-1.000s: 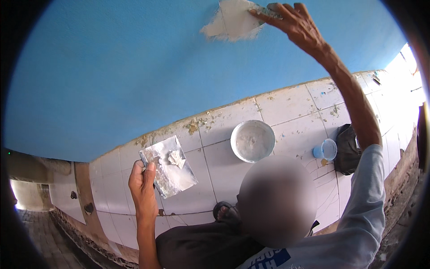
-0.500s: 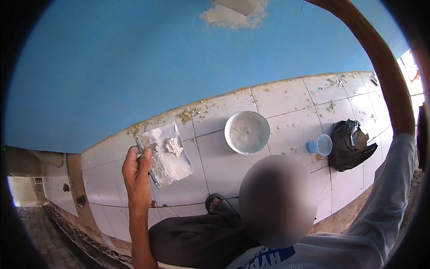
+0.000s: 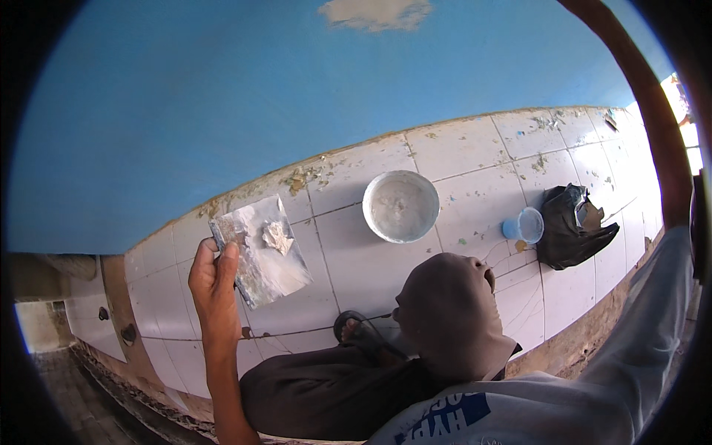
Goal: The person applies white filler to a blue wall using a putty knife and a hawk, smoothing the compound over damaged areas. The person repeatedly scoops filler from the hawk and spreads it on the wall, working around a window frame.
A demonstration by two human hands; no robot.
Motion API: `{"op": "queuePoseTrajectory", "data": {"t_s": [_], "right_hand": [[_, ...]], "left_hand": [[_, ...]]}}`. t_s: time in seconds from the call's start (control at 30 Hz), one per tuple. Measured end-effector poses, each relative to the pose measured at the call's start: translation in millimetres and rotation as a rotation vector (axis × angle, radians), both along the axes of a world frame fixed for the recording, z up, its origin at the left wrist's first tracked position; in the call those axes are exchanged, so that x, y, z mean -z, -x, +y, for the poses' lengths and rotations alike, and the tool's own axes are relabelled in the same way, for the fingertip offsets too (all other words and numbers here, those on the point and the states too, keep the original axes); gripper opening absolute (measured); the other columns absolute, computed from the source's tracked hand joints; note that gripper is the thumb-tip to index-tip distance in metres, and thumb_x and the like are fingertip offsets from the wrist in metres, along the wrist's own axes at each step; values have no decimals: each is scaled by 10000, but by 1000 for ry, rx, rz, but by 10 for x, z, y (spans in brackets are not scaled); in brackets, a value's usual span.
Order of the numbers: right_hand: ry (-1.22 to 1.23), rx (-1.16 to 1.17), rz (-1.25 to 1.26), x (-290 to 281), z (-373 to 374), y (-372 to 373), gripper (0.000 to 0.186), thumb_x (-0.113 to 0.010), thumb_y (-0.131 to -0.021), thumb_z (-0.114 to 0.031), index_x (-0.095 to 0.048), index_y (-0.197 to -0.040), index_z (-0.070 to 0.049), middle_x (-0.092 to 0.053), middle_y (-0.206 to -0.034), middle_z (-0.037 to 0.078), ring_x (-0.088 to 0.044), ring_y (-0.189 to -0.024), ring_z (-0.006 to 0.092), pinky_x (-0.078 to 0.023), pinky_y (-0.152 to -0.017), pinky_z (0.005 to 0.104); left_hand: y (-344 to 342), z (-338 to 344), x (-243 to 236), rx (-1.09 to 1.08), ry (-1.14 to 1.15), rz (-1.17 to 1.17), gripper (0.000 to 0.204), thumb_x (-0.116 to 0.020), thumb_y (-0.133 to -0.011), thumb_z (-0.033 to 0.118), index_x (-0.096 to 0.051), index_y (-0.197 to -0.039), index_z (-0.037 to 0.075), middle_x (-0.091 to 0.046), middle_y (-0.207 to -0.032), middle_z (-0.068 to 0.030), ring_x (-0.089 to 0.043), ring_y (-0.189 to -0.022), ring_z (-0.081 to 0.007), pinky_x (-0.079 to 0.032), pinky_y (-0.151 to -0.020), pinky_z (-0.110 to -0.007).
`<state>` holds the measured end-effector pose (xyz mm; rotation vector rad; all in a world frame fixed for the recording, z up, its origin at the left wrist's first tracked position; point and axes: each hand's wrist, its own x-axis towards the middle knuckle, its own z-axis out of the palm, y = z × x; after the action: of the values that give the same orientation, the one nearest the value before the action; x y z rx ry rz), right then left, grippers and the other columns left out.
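Observation:
My left hand [image 3: 215,278] grips a flat, putty-smeared metal plate [image 3: 285,278] by its near left edge, thumb on top and fingers curled beneath. A lump of whitish putty [image 3: 277,238] sits on the plate, which is held above the tiled floor. My right arm [image 3: 634,70] reaches up the right side and leaves at the top edge, so its hand is out of sight. On the blue wall [image 3: 222,126] at the top is a pale putty patch [image 3: 377,13]. To the right of the plate, a round bowl [image 3: 368,220] holds wet white putty [image 3: 401,203].
A translucent blue plastic cup [image 3: 525,223] stands beside a crumpled black plastic bag [image 3: 567,237] on the right. Paint flakes [image 3: 300,178] lie scattered over the white floor tiles [image 3: 337,259] along the wall's foot. My sandalled foot [image 3: 356,330] rests below the bowl.
The flat blade seen on the wall patch earlier has passed out of view at the top. My right arm has shifted right. My left hand still holds the plate, slightly farther left in the picture.

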<state>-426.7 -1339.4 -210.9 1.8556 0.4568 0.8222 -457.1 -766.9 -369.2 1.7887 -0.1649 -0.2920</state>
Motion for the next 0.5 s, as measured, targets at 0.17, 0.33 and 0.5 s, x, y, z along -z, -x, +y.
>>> {"op": "queuePoseTrajectory", "data": {"t_s": [0.17,0.33,0.5], "right_hand": [[-718,-33,-107,1265,-625,758,602,-578,-933,-1,-479,-1446,-298,-614,-1152,79,-626,-964,217,-553,-834,371],[-1427,-230,-135,1770,985,244,451,-540,-1004,-148,-508,-1430,-296,-549,-1016,84,-564,-801,164,-541,-659,331],[-1504,-296,-200,1658,1747,-365,563,-546,-910,20,-495,-1428,-192,-516,-1055,181,-558,-839,318,-503,-689,425]], "left_hand": [[13,-56,5,-3,2,-19,181,-540,-1012,146,-588,-1102,-4,-614,-996,-16,-527,-900,-52,-431,-850,-229],[-9,40,29,-9,-14,-19,173,-539,-1011,140,-591,-1096,-1,-620,-1000,-19,-530,-903,-58,-430,-850,-226],[6,51,6,-38,-75,-16,170,-544,-1011,140,-597,-1091,0,-623,-1004,-19,-534,-906,-62,-429,-854,-228]]}}
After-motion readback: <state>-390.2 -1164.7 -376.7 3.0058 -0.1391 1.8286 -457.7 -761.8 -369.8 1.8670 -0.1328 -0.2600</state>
